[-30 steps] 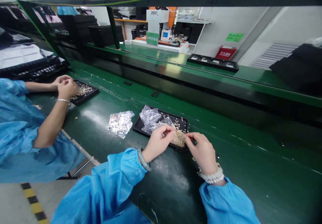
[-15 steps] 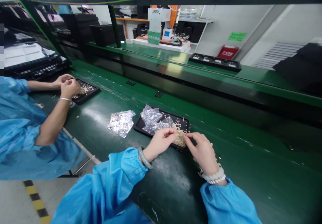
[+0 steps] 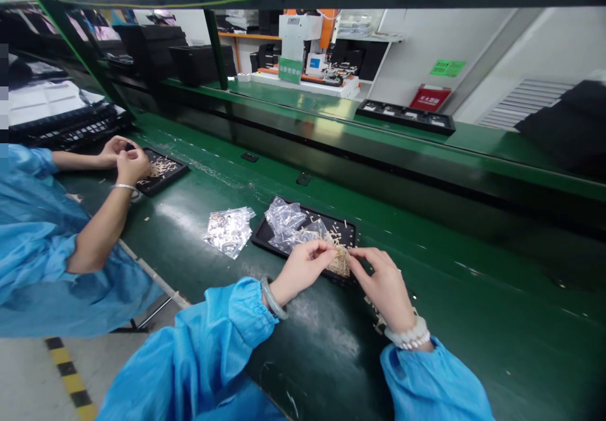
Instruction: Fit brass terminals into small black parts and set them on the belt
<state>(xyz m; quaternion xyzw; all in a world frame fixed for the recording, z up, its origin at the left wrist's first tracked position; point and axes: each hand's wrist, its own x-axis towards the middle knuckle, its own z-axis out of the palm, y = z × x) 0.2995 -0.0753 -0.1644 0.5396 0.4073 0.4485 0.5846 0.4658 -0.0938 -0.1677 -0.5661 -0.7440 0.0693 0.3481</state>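
— Both hands sit a touch lower than a second ago; the right hand [image 3: 384, 285] has slid slightly right, wrist dropping toward the belt [image 3: 473, 320].
— And the grip?
— Unchanged: left hand [image 3: 303, 267] and right pinch the same clump of pale slivers [image 3: 339, 260] between curled fingertips, over the tray's [image 3: 348, 230] near edge.
— So picking goes on, it seems?
— Likely. Bags [image 3: 284, 219] lie on the tray, another bag [image 3: 228, 231] just left. A co-worker's hands [image 3: 125, 159] work a second tray [image 3: 163, 168].
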